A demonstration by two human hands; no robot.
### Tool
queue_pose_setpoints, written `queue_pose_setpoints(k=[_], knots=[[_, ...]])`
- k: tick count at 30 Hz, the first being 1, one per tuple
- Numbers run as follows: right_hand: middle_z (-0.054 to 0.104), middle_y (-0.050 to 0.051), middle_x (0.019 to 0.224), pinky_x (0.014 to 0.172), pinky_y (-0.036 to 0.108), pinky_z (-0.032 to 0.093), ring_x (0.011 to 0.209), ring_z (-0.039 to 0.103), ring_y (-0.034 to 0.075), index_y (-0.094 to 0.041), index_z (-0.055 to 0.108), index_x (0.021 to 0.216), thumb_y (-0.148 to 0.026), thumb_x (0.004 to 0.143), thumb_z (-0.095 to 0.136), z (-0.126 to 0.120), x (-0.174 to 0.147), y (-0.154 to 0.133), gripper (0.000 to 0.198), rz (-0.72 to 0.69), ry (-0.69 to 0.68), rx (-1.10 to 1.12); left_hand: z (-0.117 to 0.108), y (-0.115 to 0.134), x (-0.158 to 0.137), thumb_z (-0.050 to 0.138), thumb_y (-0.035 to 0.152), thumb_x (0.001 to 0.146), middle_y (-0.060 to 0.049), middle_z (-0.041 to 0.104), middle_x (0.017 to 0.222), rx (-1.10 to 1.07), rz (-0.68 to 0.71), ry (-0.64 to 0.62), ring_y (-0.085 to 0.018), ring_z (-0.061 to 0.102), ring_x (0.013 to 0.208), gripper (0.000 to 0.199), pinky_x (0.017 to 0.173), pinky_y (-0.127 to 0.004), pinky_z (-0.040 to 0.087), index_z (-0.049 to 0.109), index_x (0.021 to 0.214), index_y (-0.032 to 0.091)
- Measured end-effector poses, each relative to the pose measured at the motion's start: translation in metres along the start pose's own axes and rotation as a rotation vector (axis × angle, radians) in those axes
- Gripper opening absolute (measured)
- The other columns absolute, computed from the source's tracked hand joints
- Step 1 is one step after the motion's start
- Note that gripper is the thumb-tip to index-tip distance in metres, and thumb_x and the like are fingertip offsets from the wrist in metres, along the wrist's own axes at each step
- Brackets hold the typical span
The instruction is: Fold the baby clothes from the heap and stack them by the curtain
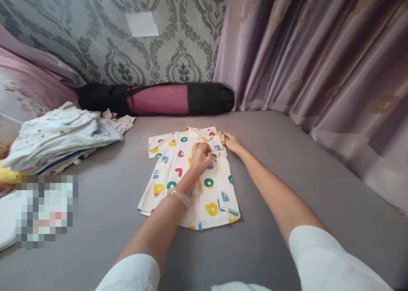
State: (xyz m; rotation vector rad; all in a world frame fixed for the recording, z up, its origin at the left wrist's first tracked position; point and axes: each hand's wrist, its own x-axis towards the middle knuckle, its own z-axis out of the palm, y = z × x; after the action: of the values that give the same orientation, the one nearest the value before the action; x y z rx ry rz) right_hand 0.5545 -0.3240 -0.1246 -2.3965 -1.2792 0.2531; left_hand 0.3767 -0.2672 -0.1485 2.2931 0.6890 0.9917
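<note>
A small white short-sleeved shirt (185, 189) with colourful letter prints lies spread on the grey bed sheet, its collar pointing away from me. Its right-hand sleeve is turned inward across the chest, while the left-hand one sticks out flat. Over the chest, beside that inward sleeve, my left hand (202, 157) has its fingers curled closed on the fabric; the fingertips are partly hidden. At the right shoulder edge, my right hand (233, 143) pinches the shirt's side. A pale bangle (179, 197) circles my left wrist.
A pile of folded clothes (63, 133) rests at the left, with a blurred patch (47, 210) nearer me. Along the wall lies a long black and pink bag (159, 99). Purple curtains (306, 48) hang down to the bed's right side.
</note>
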Motion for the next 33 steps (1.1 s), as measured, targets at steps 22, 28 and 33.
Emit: queue_pose_setpoints(k=[22,28,33], knots=[[0.025,0.015,0.159,0.118,0.047,0.013,0.147,0.016,0.026,-0.003,0.029,0.15,-0.038,0.1,0.021,0.047,-0.028,-0.075,0.062,0.031,0.039,-0.262,-0.009,-0.009,0.003,0.043,0.006,0.078,-0.009,0.064,0.098,0.103,-0.336,0.019,-0.023,0.055,0.102,0.023,0.093,-0.039,0.044,0.056,0.092,0.018],[0.026,0.017,0.158,0.117,0.048,0.015,0.146,0.018,0.027,-0.002,0.029,0.149,-0.038,0.099,0.021,0.049,-0.026,-0.074,0.062,0.012,0.055,-0.296,-0.042,-0.015,-0.026,0.034,0.031,0.096,-0.022,0.045,0.145,0.472,-0.058,-0.308,-0.029,0.037,0.139,0.047,0.114,-0.047,0.028,0.043,0.136,0.007],[0.024,0.017,0.158,0.117,0.049,0.013,0.147,0.016,0.027,-0.002,0.028,0.15,-0.038,0.099,0.019,0.049,-0.024,-0.075,0.063,0.02,0.032,-0.29,-0.094,-0.022,-0.056,0.026,0.052,0.098,-0.02,0.027,0.157,0.6,-0.142,-0.46,-0.029,0.02,0.148,0.07,0.12,-0.045,0.016,0.03,0.148,0.003]])
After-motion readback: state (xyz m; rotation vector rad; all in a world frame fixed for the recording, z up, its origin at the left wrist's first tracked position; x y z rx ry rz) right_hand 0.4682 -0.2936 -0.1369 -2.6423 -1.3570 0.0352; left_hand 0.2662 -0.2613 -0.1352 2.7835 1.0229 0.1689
